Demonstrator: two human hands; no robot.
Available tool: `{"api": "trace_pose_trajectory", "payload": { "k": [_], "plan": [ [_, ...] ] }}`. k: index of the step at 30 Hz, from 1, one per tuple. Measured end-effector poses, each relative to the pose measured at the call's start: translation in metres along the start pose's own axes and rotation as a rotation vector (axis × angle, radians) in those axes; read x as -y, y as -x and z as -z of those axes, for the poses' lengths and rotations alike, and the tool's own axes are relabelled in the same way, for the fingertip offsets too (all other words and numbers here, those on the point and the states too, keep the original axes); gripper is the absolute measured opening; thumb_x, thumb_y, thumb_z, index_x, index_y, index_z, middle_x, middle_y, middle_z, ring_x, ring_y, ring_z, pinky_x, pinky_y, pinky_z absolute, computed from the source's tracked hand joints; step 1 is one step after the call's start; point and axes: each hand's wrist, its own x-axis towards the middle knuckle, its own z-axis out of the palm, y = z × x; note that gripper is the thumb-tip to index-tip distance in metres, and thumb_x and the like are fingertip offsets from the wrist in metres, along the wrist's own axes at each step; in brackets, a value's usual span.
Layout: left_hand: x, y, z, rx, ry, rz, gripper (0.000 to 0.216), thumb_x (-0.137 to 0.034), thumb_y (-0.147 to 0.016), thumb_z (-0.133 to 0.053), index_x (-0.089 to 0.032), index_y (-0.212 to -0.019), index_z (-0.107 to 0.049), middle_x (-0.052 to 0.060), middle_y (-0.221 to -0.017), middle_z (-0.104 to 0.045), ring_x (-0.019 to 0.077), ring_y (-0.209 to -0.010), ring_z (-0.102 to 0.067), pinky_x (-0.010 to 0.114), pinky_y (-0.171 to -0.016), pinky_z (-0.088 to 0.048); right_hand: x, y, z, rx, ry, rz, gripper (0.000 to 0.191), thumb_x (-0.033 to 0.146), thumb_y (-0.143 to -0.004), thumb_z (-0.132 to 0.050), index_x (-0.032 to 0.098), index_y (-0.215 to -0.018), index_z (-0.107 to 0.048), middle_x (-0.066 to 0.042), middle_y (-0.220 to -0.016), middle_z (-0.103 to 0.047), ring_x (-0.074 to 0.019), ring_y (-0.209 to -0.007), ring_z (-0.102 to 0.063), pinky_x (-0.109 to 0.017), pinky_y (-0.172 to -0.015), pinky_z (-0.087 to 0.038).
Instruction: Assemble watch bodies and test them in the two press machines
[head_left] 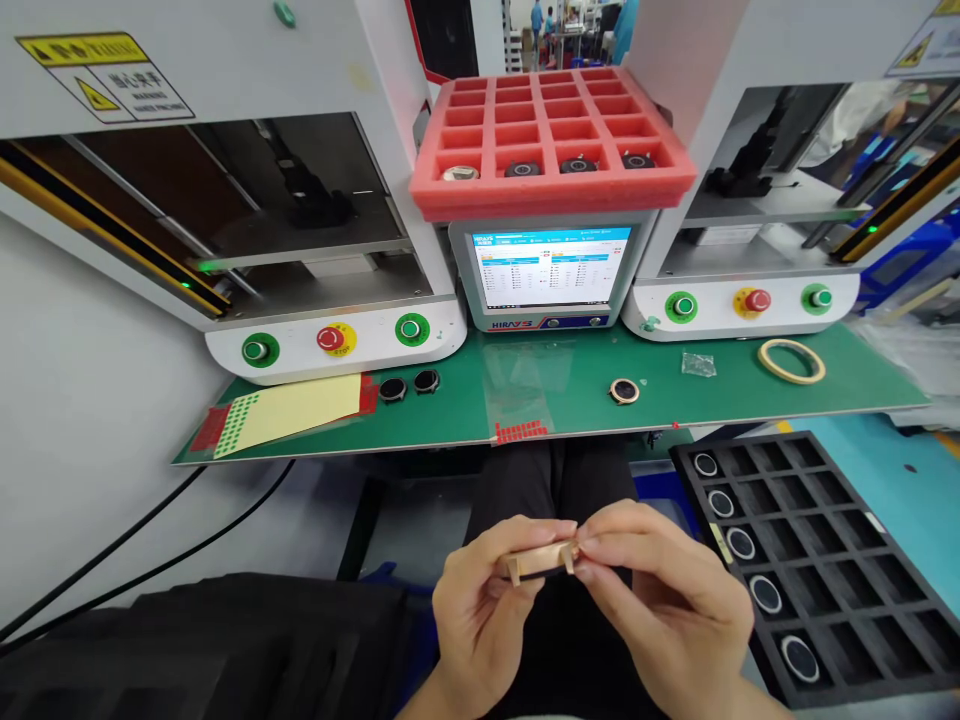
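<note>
Over my lap, my left hand (480, 610) and my right hand (667, 600) hold a small gold-coloured watch case (541, 560) between their fingertips. Both hands are closed in a pinch on it, left at its left end, right at its right end. Another gold watch case (624, 390) lies on the green bench mat (862, 395) ahead. Two black watch cases (409, 385) lie further left on the mat.
A black compartment tray (847, 560) with several round parts sits at my right. A red foam tray (551, 135) with parts rests on top of a monitor (550, 268). Two presses with green and red buttons flank the monitor. A tape roll (791, 360), sticker sheet (292, 410) and small plastic bag (698, 364) lie on the mat.
</note>
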Motion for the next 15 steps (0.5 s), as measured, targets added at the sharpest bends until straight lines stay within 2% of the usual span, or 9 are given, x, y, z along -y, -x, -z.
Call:
{"api": "trace_pose_trajectory", "payload": {
  "k": [8,15],
  "plan": [
    [-0.006,-0.015,0.007,0.13,-0.005,-0.036,0.029,-0.018,-0.095,-0.057,-0.029,-0.121,-0.062,-0.001,-0.111,-0.074,0.0091,-0.093,-0.07,0.015,-0.085,-0.054,0.0,-0.003,0.004,0.06,0.037,0.011,0.023,-0.006,-0.076,-0.069,0.013,-0.088,-0.072,-0.006,-0.079,-0.072,-0.0147,-0.072,-0.07,-0.021,-0.063,-0.059],
    [-0.002,-0.016,0.014,0.17,0.026,0.013,0.024,-0.025,-0.096,-0.056,-0.027,-0.119,-0.064,0.0,-0.108,-0.075,0.0102,-0.093,-0.071,0.016,-0.084,-0.054,-0.01,-0.007,0.014,0.223,-0.022,-0.122,0.018,0.002,-0.08,-0.071,0.018,-0.088,-0.069,-0.002,-0.081,-0.068,-0.0136,-0.073,-0.065,-0.026,-0.065,-0.054]
  ]
}}
